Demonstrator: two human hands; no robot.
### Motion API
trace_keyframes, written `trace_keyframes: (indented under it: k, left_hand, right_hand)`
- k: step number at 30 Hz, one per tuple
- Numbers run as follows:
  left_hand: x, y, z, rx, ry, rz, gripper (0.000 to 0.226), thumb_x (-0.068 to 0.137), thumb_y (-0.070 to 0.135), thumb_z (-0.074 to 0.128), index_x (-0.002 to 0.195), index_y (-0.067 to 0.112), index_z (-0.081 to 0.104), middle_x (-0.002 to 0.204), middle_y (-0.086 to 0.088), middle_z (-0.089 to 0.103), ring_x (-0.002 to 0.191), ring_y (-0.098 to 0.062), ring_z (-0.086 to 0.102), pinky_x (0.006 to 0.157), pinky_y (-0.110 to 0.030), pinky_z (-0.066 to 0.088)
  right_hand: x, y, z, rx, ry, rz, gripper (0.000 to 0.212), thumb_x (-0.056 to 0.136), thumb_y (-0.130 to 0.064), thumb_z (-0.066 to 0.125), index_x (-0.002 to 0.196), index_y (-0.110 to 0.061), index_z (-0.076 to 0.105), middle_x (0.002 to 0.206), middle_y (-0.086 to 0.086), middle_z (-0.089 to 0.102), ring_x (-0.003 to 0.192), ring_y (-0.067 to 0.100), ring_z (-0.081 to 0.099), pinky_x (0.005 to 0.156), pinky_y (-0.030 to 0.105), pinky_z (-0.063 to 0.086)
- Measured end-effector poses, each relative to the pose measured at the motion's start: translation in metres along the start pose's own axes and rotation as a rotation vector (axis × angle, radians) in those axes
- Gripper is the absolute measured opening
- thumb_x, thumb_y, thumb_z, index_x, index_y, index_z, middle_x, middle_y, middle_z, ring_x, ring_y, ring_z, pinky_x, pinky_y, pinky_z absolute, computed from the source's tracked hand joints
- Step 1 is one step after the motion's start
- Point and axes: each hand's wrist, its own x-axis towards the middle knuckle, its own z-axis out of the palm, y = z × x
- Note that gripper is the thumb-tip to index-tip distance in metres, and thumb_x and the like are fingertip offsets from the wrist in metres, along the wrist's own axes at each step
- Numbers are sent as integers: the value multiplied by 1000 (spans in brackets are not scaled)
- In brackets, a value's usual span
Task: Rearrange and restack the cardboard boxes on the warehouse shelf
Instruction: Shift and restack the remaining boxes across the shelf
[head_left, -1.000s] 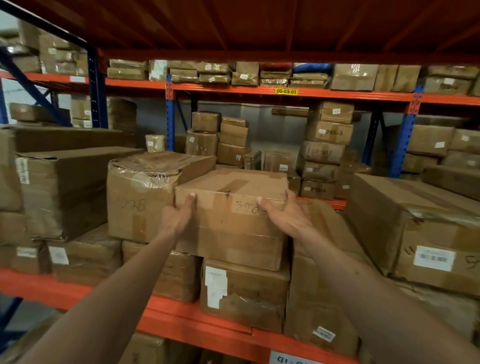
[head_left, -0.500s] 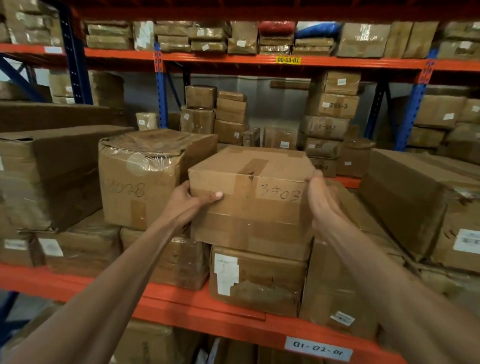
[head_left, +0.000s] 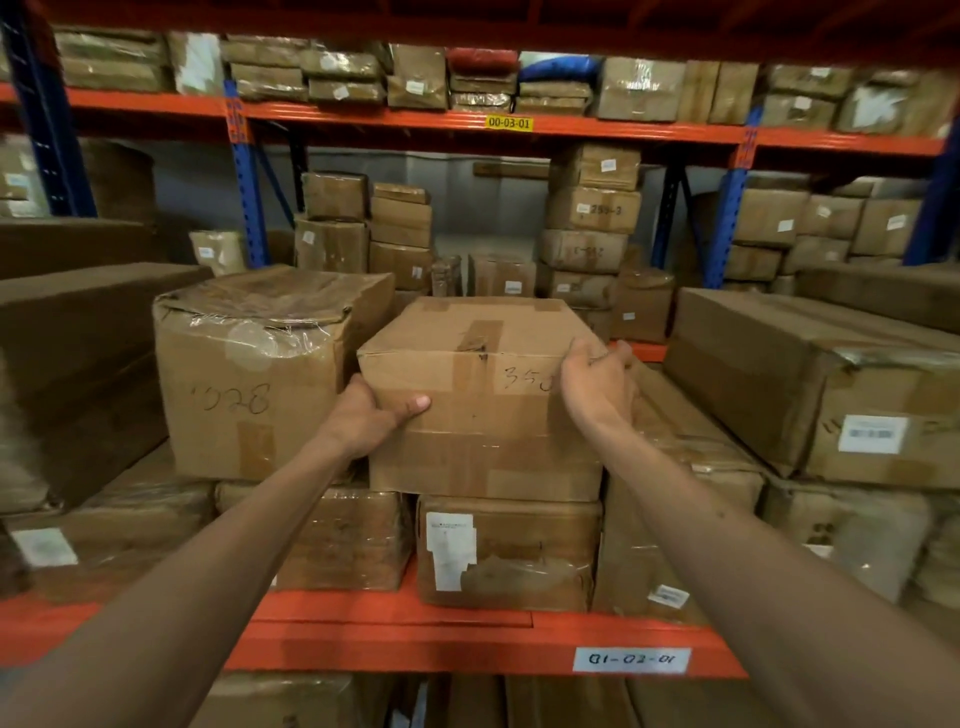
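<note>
Right hand (head_left: 597, 389) shifted onto box (head_left: 483, 415) corner | orange shelf (head_left: 415, 639) | packed racking

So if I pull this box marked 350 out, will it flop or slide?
The box looks stiff: edges square, tape intact. It may slide easily, its cardboard face smooth under each hand. Weight can't be judged.

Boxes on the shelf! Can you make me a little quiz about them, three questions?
1. True or false: both hands grip the middle box.
2. Which hand covers part of its handwritten number: A) left hand B) right hand?
3. What number is written on the plastic-wrapped box to its left?

Key: 1 true. 2 B. 3 1028.
</note>
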Motion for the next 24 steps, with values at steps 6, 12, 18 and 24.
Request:
trace_keyframes:
  k: [6,12,18,24]
  left_hand:
    - [-7,20,-62,135,299,74,62,89,68,63,78,8,75,66,-2,75,67,-15,73,71,-37,59]
    - [8,-3,-152,122,781,48,71,88,69,62,131,12,57,126,-10,64,116,-26,61,97,-47,52]
    - [37,-39,-203,-318,373,-171,127,60,97,58,157,17,36,150,-11,53,133,-32,52,114,-56,39]
    - [70,-66,-226,-445,25,-26,65,90,86,26,102,50,79,104,12,80,106,-16,68,82,-35,42]
  right_hand:
    - [-13,-33,28,-170,44,-553,67,95,-38,60,153,-19,32,162,13,25,148,31,24,121,48,24]
    - [-43,-73,83,-181,-336,-679,72,92,-53,62,153,-34,30,157,6,37,142,29,36,115,50,33]
    - [-65,-119,141,-325,-570,-665,101,85,-79,56,160,-36,5,160,9,38,144,36,38,117,55,32]
    - [-76,-150,184,-331,-455,-374,91,95,-77,35,160,-14,22,156,14,44,140,38,43,116,55,31]
